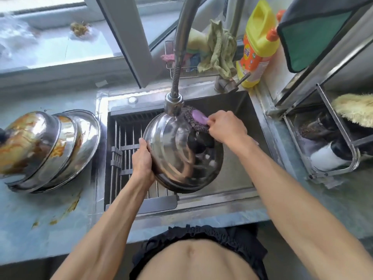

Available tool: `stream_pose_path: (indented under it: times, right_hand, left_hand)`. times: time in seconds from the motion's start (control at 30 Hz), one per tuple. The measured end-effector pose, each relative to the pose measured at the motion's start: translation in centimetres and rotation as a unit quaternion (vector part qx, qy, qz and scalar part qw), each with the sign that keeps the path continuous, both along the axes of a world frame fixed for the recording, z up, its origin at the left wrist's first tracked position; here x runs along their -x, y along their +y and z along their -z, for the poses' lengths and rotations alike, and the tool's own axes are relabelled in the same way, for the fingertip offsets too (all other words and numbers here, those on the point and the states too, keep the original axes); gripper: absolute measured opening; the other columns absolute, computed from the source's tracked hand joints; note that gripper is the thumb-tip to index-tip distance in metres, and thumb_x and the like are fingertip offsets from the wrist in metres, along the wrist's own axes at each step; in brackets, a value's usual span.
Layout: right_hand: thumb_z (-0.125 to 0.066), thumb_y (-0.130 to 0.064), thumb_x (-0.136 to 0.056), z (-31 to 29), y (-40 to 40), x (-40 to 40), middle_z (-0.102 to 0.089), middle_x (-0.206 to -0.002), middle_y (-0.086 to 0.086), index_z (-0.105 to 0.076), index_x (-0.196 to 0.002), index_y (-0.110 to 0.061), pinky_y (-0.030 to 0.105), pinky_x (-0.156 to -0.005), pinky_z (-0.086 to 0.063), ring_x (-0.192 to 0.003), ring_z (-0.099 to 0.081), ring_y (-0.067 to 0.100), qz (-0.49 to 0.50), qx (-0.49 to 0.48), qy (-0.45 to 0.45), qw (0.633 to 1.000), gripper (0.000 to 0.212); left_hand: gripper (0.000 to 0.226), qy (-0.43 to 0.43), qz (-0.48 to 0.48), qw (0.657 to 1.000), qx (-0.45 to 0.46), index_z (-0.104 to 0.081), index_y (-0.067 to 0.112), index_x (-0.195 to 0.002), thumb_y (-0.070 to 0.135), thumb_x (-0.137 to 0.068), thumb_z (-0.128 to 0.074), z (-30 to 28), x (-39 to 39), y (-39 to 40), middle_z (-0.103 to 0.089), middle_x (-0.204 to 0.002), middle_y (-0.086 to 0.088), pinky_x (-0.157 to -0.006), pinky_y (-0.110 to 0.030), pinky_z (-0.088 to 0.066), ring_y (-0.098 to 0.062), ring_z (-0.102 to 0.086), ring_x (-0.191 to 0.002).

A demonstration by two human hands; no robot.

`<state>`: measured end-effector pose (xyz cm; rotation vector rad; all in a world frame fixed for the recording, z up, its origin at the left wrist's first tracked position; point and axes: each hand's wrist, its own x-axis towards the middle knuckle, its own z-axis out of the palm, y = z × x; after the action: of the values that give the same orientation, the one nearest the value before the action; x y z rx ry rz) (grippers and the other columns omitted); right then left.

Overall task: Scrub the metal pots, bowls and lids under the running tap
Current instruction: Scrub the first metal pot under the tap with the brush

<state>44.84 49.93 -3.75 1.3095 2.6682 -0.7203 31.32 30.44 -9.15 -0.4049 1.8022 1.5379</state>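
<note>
Sink point(232, 174) under tap point(174, 102): my left hand point(142, 158) grips lid point(177, 152) by its rim, tilted over the basin, right hand point(226, 126) pinching scrubber point(196, 120) on top edge; wet steel looks slippery, stiff, light, so hold the rim.

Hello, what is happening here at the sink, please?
A person is washing up. The left hand grips the rim of a metal lid held tilted over the sink, under the tap head. The right hand holds a purple-handled steel scrubber against the lid's upper edge. Greasy lids are stacked on the counter to the left, not yet cleaned.
</note>
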Motion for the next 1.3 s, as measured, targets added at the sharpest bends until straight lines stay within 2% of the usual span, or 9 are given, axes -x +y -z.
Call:
stream_pose_path:
  times: [0.17, 0.27, 0.37, 0.47, 0.6, 0.73, 1.0, 1.13, 1.3]
  right_hand:
    - [-0.048, -0.033, -0.099, 3.3, 0.7, -3.0, -0.062, -0.086, 0.011, -0.071, -0.094, -0.022, 0.038, -0.068, -0.045, -0.085, -0.058, 0.036, 0.053, 0.054, 0.022, 0.997, 0.026]
    - [-0.05, -0.035, -0.099, 4.9, 0.9, -4.7, -0.061, -0.081, 0.01, -0.068, -0.078, -0.02, 0.037, -0.069, -0.045, -0.084, -0.056, 0.035, 0.1, 0.115, 0.046, 0.987, 0.031]
    - [-0.054, -0.043, -0.097, 5.8, 1.6, -6.1, -0.066, -0.083, 0.008, -0.072, -0.082, -0.022, 0.033, -0.07, -0.043, -0.086, -0.059, 0.031, 0.124, 0.158, 0.07, 0.977, 0.031]
    - [-0.053, -0.045, -0.098, 5.5, 2.1, -6.7, -0.066, -0.077, 0.001, -0.071, -0.081, -0.027, 0.031, -0.067, -0.042, -0.079, -0.059, 0.025, 0.108, 0.163, 0.083, 0.977, 0.03]
    - [-0.05, -0.034, -0.098, 4.5, 1.5, -5.5, -0.069, -0.079, 0.007, -0.072, -0.093, -0.018, 0.038, -0.069, -0.05, -0.076, -0.06, 0.03, 0.059, 0.13, 0.085, 0.986, 0.028]
    - [-0.045, -0.042, -0.098, 3.7, -1.4, -3.4, -0.067, -0.079, 0.011, -0.053, -0.066, -0.028, 0.043, -0.071, -0.053, -0.082, -0.059, 0.037, -0.009, 0.097, 0.092, 0.991, 0.036]
    - [-0.044, -0.034, -0.099, 4.8, -3.5, -3.1, -0.068, -0.091, 0.013, -0.061, -0.08, -0.022, 0.039, -0.065, -0.046, -0.088, -0.061, 0.039, -0.049, 0.096, 0.03, 0.994, 0.028]
    - [-0.044, -0.036, -0.098, 4.0, -3.7, -3.3, -0.059, -0.071, 0.003, -0.043, -0.059, -0.029, 0.041, -0.064, -0.05, -0.079, -0.058, 0.037, -0.069, 0.096, 0.052, 0.992, 0.04]
    - [-0.046, -0.039, -0.098, 1.9, -3.5, -3.3, -0.06, -0.071, -0.001, -0.052, -0.072, -0.025, 0.036, -0.06, -0.044, -0.076, -0.058, 0.033, -0.139, 0.025, 0.062, 0.988, 0.03]
  left_hand:
    - [0.045, -0.058, -0.064, 0.996, -0.009, -0.066, 0.016, -0.112, 0.056, -0.103, -0.048, -0.2, -0.5, 0.6, -0.077, -0.102, -0.011, -0.09, -0.056, -0.059, -0.032, -0.075, -0.095]
    - [0.05, -0.026, -0.041, 0.999, 0.017, -0.068, 0.014, -0.107, 0.058, -0.102, -0.046, -0.3, -1.0, 1.4, -0.078, -0.1, -0.011, -0.089, -0.052, -0.061, -0.031, -0.076, -0.093]
    - [0.062, 0.064, 0.045, 0.994, 0.071, -0.071, 0.007, -0.096, 0.061, -0.101, -0.04, -0.7, -1.3, 2.4, -0.076, -0.09, -0.007, -0.082, -0.038, -0.06, -0.022, -0.073, -0.085]
    - [0.061, 0.163, 0.135, 0.971, 0.11, -0.063, 0.005, -0.08, 0.053, -0.105, -0.035, -1.4, -2.6, 3.6, -0.063, -0.076, -0.01, -0.063, -0.035, -0.046, -0.021, -0.058, -0.069]
    - [0.056, 0.22, 0.196, 0.946, 0.135, -0.048, 0.008, -0.07, 0.043, -0.11, -0.029, -1.3, -3.7, 4.0, -0.058, -0.071, -0.008, -0.061, -0.036, -0.039, -0.021, -0.052, -0.064]
    - [0.056, 0.219, 0.21, 0.942, 0.144, -0.056, 0.009, -0.072, 0.04, -0.112, -0.031, -0.2, -4.1, 3.3, -0.062, -0.081, -0.006, -0.073, -0.036, -0.042, -0.018, -0.057, -0.074]
    - [0.033, 0.175, 0.274, 0.94, 0.107, -0.055, 0.011, -0.082, 0.024, -0.11, -0.043, 0.8, -4.0, 0.5, -0.06, -0.077, -0.001, -0.052, -0.012, -0.041, -0.007, -0.056, -0.061]
    - [0.02, 0.13, 0.177, 0.974, 0.054, -0.066, 0.008, -0.104, 0.006, -0.105, -0.046, 0.8, -4.1, 1.6, -0.074, -0.101, -0.01, -0.08, -0.034, -0.056, -0.015, -0.068, -0.086]
    - [0.024, 0.145, 0.163, 0.974, 0.067, -0.057, 0.004, -0.08, 0.009, -0.1, -0.046, 0.6, -4.9, 2.7, -0.056, -0.076, -0.007, -0.072, -0.036, -0.039, -0.02, -0.049, -0.074]
